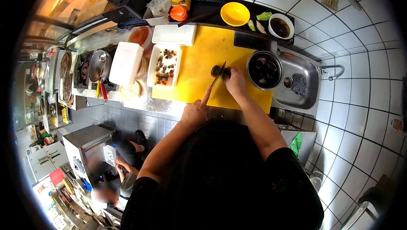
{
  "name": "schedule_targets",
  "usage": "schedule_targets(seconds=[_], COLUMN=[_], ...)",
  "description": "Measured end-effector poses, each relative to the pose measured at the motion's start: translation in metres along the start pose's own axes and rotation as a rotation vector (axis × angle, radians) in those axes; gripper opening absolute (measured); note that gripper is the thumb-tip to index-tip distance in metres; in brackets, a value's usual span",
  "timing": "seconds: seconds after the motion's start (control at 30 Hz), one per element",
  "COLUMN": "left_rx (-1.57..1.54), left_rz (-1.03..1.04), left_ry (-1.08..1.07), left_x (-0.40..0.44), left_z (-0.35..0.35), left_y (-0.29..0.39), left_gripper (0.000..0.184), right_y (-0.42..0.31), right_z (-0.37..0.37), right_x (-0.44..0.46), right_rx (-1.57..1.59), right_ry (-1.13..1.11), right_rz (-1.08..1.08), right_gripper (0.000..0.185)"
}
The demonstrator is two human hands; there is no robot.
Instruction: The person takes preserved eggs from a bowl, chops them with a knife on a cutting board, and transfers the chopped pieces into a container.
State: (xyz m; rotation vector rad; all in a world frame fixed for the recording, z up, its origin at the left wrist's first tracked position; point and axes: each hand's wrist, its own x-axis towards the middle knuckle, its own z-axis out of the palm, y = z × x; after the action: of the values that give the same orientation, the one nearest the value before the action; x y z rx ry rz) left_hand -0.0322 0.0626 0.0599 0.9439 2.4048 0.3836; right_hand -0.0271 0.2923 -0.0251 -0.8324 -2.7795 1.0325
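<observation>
In the head view a knife (218, 74) is gripped in my left hand (194, 112), its blade pointing up and to the right over the yellow cutting board (203, 54). My right hand (235, 81) has its fingers curled down beside the blade on a dark piece (227, 73), mostly covered by the fingers. Another dark piece (215, 70) lies just left of the blade. A white tray (150, 67) with several small dark cut pieces (164, 67) stands at the board's left. To the right is a metal pot (252, 81) holding several dark round items in dark liquid.
A sink (311, 77) with a faucet lies at the right. A yellow bowl (235, 14) and a white bowl (280, 27) stand on the back shelf. Left are white lids (126, 64), a stove and a pan (99, 65). At lower left another person (127, 179) holds a white container.
</observation>
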Motion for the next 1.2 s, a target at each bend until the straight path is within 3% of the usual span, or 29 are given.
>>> schedule_targets(seconds=[0.2,0.27,0.4,0.6,0.7,0.8,0.9,1.1,1.2], left_rx=[0.045,0.088,0.151,0.140,0.165,0.164,0.142,0.209,0.219], left_rz=[-0.078,-0.130,-0.204,-0.202,-0.226,-0.148,-0.125,-0.049,-0.046], left_ry=[0.168,0.136,0.049,0.033,-0.002,0.070,0.029,-0.019,-0.027], left_x=[-0.020,-0.021,-0.017,-0.019,-0.018,-0.020,-0.021,-0.018,-0.018], left_z=[-0.014,-0.014,-0.007,-0.003,-0.006,-0.009,-0.017,-0.023,-0.028], left_y=[-0.004,-0.012,-0.030,-0.034,-0.034,-0.033,-0.023,-0.013,-0.010], left_gripper=[0.092,0.093,0.092,0.089,0.086,0.090,0.088,0.088,0.088], right_y=[-0.003,-0.003,-0.007,-0.035,-0.048,-0.050,-0.052,-0.031,-0.058], right_z=[-0.004,-0.003,-0.012,-0.017,-0.015,0.002,0.006,0.038,0.012], right_x=[-0.001,0.004,0.008,-0.004,-0.001,0.012,0.023,0.034,0.027], right_rx=[-0.074,-0.057,-0.050,-0.304,-0.342,0.011,0.125,0.267,0.227], right_ry=[-0.006,0.005,0.009,0.217,0.232,0.055,-0.080,-0.014,-0.013], right_rz=[-0.060,-0.072,0.114,-0.308,-0.289,-0.031,0.176,0.129,0.128], right_gripper=[0.038,0.037,0.039,0.043,0.043,0.040,0.036,0.031,0.021])
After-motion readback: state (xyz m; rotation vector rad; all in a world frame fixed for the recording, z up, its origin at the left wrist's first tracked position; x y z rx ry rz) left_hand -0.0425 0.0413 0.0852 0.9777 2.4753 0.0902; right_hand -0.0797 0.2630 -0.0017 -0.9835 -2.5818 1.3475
